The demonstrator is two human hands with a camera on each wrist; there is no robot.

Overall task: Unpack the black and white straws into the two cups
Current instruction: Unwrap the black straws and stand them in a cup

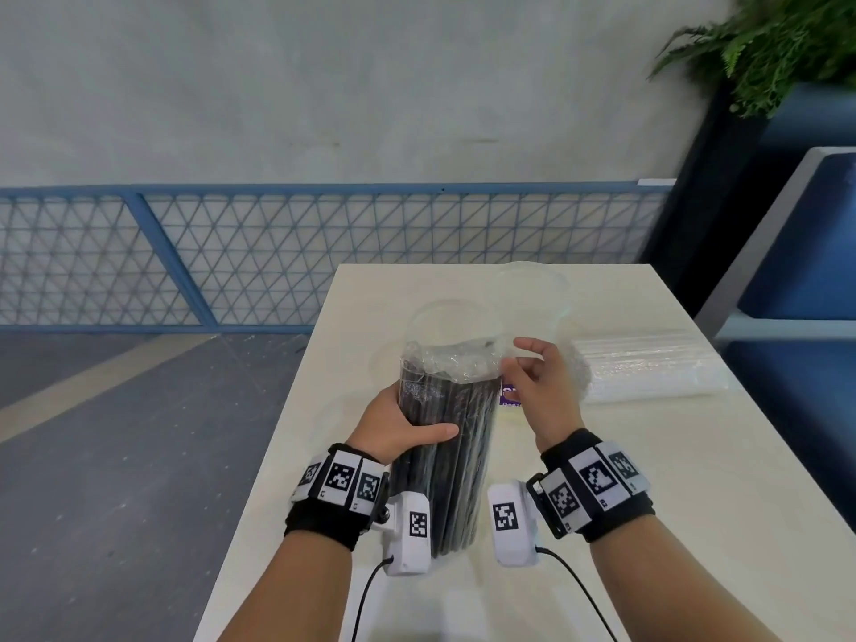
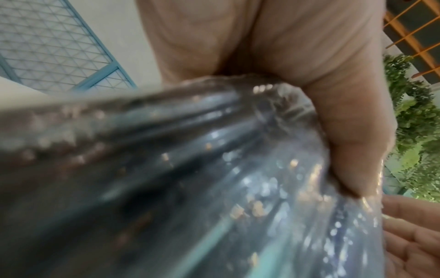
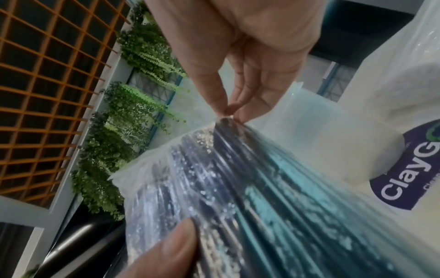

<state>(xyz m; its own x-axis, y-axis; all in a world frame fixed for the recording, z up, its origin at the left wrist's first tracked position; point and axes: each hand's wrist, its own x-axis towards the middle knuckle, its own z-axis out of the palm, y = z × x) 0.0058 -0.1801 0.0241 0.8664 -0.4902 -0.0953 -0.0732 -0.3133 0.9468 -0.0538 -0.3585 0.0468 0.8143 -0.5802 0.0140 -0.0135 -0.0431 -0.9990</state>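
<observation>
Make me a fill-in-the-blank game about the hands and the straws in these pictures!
1. The left hand grips the clear plastic pack of ____ straws.
2. The right hand pinches the pack's top edge between thumb and ____.
3. The clear plastic pack of white straws lies on the white ____.
4. The two clear plastic cups hold ____ straws.

Missing words: black; fingers; table; no

Even, soft daylight, faint shadows. Wrist views blur close up; glare speckles the wrapper (image 3: 214, 169). Head view bends at edges.
</observation>
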